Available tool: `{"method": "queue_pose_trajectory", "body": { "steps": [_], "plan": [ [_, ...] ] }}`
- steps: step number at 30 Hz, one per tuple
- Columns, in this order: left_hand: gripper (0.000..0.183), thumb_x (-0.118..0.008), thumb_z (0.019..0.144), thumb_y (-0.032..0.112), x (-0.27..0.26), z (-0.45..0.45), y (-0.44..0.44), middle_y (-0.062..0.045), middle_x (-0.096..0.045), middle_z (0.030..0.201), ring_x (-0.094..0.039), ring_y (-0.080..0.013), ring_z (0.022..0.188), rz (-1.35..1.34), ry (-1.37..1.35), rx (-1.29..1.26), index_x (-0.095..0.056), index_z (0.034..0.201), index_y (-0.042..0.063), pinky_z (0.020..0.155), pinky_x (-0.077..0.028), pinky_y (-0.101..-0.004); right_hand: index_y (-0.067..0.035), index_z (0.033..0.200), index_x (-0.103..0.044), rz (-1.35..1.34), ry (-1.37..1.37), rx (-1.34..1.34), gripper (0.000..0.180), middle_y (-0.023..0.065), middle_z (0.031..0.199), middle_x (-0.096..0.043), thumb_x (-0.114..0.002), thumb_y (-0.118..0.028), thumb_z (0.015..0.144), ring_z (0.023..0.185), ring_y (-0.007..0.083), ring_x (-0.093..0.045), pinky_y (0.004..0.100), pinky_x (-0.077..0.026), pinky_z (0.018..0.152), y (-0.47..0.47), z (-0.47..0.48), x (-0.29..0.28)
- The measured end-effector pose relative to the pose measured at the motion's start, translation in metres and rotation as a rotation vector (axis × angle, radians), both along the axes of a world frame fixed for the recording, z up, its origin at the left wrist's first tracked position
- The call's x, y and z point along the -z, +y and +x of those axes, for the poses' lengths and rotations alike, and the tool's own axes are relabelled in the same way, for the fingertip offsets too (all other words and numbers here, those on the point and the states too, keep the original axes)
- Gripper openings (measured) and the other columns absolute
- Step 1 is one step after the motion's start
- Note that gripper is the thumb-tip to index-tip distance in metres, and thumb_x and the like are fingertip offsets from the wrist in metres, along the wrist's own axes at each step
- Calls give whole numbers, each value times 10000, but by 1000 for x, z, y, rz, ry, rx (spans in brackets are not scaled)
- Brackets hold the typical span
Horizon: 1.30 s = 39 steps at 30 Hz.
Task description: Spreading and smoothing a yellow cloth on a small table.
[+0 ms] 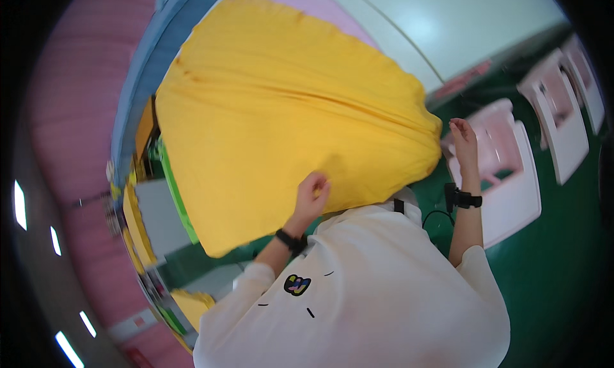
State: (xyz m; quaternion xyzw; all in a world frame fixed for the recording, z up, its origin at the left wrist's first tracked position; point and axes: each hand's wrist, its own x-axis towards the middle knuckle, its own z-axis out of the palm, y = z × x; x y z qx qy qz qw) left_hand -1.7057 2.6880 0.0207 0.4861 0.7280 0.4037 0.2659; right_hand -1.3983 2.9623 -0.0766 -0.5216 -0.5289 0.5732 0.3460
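A large yellow cloth (268, 128) lies spread over the table in front of me, with a long crease running across it towards the right. Its right end is gathered into folds and hangs over the table's edge. My left hand (312, 195) hovers over the near part of the cloth, fingers loosely curled and a gap between thumb and forefinger; I see nothing in it. Just beyond the cloth's right edge is my right hand (464, 137), raised and empty, its fingers slightly bent. Each wrist wears a black band.
White-topped pink chairs (511, 195) stand on the green floor (542, 281) to the right. A pale tabletop (407, 27) with a pink section (307, 3) extends past the cloth. Shelving with yellow edges (139, 224) and a blue padded edge (144, 75) are at the left.
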Motion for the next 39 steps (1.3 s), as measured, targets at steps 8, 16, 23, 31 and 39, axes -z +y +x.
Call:
{"method": "queue_pose_trajectory", "body": {
  "steps": [8,16,23,31,39],
  "plan": [
    [357,-541,958,350,67,-24,-220,-84,-579,1157,-550,-189,1081,-26,-1364,-1315,-492,1232,126,874,-458,-327,39,1303,-489,-281,75,-485,537,97,1249,-585,-578,-350,943,1105,183,-549,296,-423,950,5,-108,20],
    [659,-546,939,36,62,-106,-218,-99,-387,1413,-412,-269,1281,540,-834,-1278,-146,1456,111,1070,-366,-417,-7,1404,-365,-401,6,-407,599,105,1351,-496,-527,-384,967,1189,224,-512,336,-423,986,-74,-107,20],
    [710,-566,915,7,48,-197,-233,-127,-325,1456,-386,-234,1293,557,-600,-1059,-119,1466,50,1067,-344,-349,-45,1414,-336,-533,103,-321,580,111,1338,-500,-479,-407,983,1183,254,-525,370,-470,952,-170,-114,29],
    [620,-587,898,31,54,-366,-222,-156,-446,1347,-487,-241,1192,540,-481,-826,-216,1394,12,985,-426,-340,-59,1403,-354,-643,211,-463,519,85,1356,-498,-435,-382,1005,1181,217,-529,384,-464,957,-272,-169,39],
    [766,-622,834,50,59,-392,-261,-204,-439,1356,-469,-318,1215,261,-374,-800,-185,1464,38,1017,-415,-394,-92,1135,-605,-718,-162,-1123,318,43,989,-662,-516,-343,960,861,136,-627,275,-498,762,-377,-309,-26]
  ]
}}
